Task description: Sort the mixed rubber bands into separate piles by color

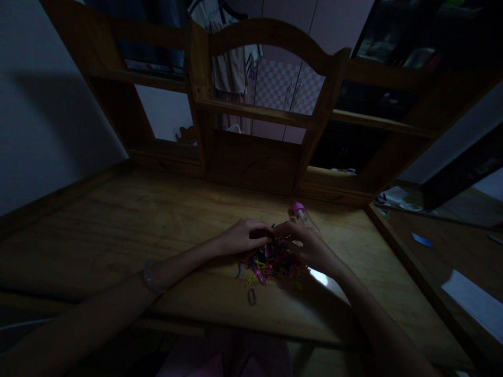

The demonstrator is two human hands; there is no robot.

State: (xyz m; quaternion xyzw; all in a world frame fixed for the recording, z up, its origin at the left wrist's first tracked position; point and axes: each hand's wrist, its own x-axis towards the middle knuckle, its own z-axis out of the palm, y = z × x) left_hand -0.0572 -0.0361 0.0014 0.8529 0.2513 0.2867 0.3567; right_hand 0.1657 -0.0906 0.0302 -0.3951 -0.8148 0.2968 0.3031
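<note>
A heap of small coloured elastic bands point(271, 264) lies on the wooden desk point(137, 230) in dim light. My left hand point(243, 236) and my right hand point(304, 243) meet just above the heap's far edge, fingertips pinched together around a small dark band that I can barely make out. A single dark band point(251, 297) lies apart, nearer to me. A clear bangle point(151, 277) sits on my left wrist. A small clear bottle with a pink cap point(302, 213) lies just behind my right hand.
A wooden hutch with shelves and an arched frame point(267, 39) stands along the desk's back edge. A white wall point(47, 115) closes the left side. Papers and a blue item point(422, 241) lie on a lower surface to the right.
</note>
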